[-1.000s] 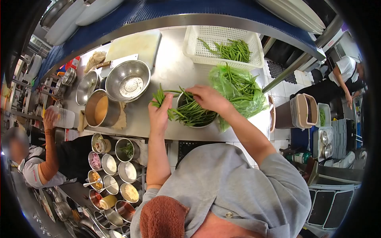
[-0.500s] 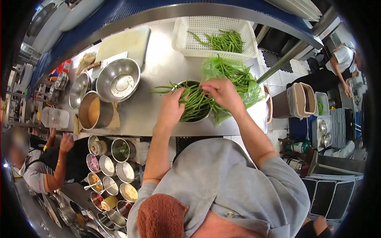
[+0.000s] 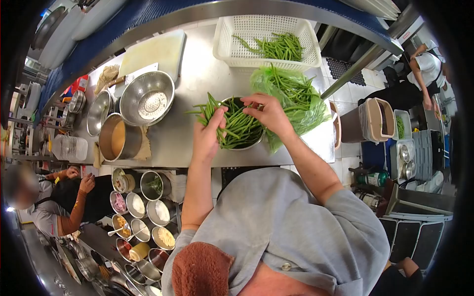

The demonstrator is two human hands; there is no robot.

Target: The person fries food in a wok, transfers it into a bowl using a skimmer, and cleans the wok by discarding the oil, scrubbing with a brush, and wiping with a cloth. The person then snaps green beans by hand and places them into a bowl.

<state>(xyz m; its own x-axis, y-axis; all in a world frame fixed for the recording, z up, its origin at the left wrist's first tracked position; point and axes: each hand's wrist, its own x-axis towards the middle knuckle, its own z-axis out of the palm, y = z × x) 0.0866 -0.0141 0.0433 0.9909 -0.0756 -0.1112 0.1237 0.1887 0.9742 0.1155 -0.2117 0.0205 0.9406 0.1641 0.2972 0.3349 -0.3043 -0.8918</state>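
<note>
My left hand (image 3: 208,135) is closed round a bunch of green beans (image 3: 211,104), whose tips stick out past the fingers to the left. Below it, more beans (image 3: 242,132) fill a round metal pot (image 3: 256,144) on the steel table. My right hand (image 3: 266,112) hovers over the pot's right side, thumb and fingertips pinched together; what lies between them is too small to make out. Just right of that hand lies an open green plastic bag (image 3: 316,118) with beans (image 3: 291,91) spilling out of its mouth.
A white perforated basket (image 3: 232,55) with beans stands at the back. To the left are a colander (image 3: 133,106), a pot of brown liquid (image 3: 136,143), a knife (image 3: 143,73) and a cutting board (image 3: 153,52). Ingredient tubs (image 3: 140,229) stand lower left; co-workers are at both sides.
My left hand has tilted and moved slightly left, lifting the bunch's tips more upright. My right hand has shifted slightly, still pinched. The co-worker at left has lowered a hand.
</note>
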